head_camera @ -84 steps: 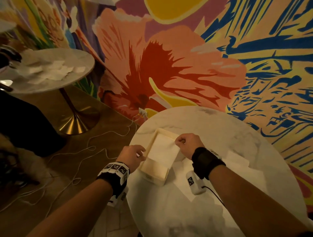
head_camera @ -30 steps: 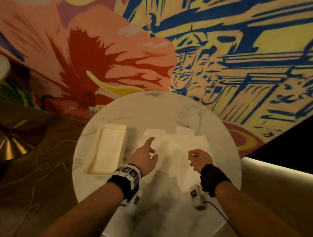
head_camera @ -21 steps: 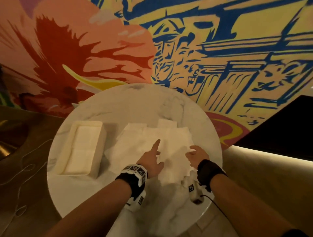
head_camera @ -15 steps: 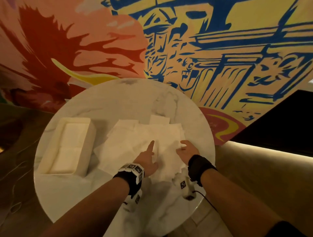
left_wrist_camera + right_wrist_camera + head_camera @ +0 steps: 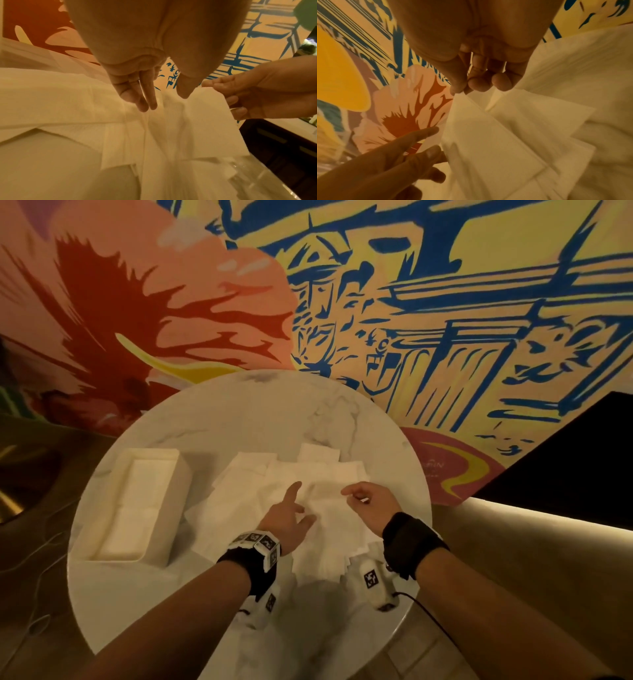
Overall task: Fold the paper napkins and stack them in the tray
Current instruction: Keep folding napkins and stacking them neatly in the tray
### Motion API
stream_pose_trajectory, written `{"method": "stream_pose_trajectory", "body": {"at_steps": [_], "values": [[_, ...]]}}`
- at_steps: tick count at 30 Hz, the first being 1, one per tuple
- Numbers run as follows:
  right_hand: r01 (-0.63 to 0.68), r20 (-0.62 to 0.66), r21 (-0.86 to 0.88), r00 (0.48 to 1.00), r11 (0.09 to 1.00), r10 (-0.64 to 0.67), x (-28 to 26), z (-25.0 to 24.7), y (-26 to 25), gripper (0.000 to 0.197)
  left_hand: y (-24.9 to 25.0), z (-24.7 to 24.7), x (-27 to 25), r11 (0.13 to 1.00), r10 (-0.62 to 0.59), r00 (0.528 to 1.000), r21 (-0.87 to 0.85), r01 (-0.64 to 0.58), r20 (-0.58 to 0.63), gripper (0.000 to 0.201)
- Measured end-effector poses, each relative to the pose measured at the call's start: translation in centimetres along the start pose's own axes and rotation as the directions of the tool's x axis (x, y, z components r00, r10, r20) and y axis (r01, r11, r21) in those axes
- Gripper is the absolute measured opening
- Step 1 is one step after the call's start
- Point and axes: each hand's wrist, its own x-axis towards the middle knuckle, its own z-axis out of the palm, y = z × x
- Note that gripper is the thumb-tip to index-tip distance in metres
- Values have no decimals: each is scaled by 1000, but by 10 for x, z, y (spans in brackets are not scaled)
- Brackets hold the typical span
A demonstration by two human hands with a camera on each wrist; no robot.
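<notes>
Both hands: right hand (image 5: 371, 503) pinches napkin (image 5: 488, 135) corner; left hand (image 5: 286, 520) spread; tray (image 5: 102, 505) lengthwise away.

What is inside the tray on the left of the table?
The tray holds a flat stack of folded napkins. Only the top layer shows; how many lie beneath is hidden.

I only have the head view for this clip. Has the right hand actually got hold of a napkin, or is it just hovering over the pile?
Observer: The right hand pinches a corner of the top napkin between thumb and fingertips, lifted.
Operator: And the left hand?
Observer: The left hand holds nothing; its straight fingers point down onto the napkin pile.
Operator: Is the raised sheet folded?
Observer: It shows crease lines, but hangs opened out.
</notes>
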Motion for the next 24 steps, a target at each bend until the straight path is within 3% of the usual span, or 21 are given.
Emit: {"method": "stream_pose_trajectory", "body": {"at_steps": [6,11,21,24], "values": [[88,34,35,995,996,-89,-8,-16,-25,24,23,-22,0,988,119,985,-84,-129,-124,45],[108,-22,37,994,993,-107,-13,-12,-45,14,30,-43,-7,980,191,953,-13,-199,-234,9],[219,-113,-204,963,954,-246,-19,26,-97,2,2,-93,-27,955,293,870,84,-283,-396,9],[278,-50,-184,955,943,-291,-23,40,-111,4,1,-108,-39,963,255,893,12,-270,-372,9]]}}
